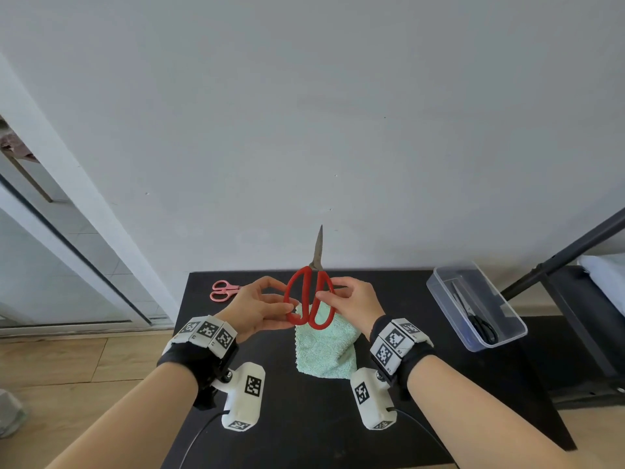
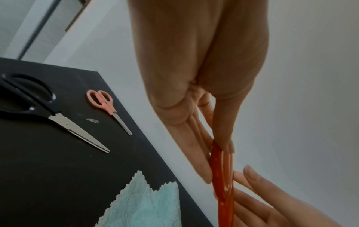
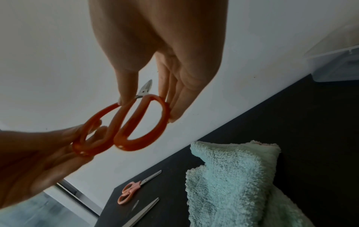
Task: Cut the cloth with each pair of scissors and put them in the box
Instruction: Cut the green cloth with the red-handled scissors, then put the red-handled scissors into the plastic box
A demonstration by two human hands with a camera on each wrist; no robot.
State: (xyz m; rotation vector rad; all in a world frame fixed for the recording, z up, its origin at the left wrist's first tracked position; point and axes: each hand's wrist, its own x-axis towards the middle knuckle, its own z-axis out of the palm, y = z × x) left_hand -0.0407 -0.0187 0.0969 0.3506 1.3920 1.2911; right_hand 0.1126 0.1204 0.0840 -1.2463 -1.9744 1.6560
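The black-handled scissors (image 2: 29, 98) on the table are hidden from the head camera behind the left hand (image 1: 257, 308), and only one blade shows in the right wrist view. The box (image 3: 338, 61) is cut off at that picture's right edge.

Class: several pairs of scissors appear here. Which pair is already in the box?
The black-handled scissors lie inside the clear box. The red pair is held in both hands; the pink pair lies on the table.

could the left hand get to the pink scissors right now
Probably not yet: the left hand pinches a loop of the red scissors. The pink scissors lie uncovered just beyond it on the table.
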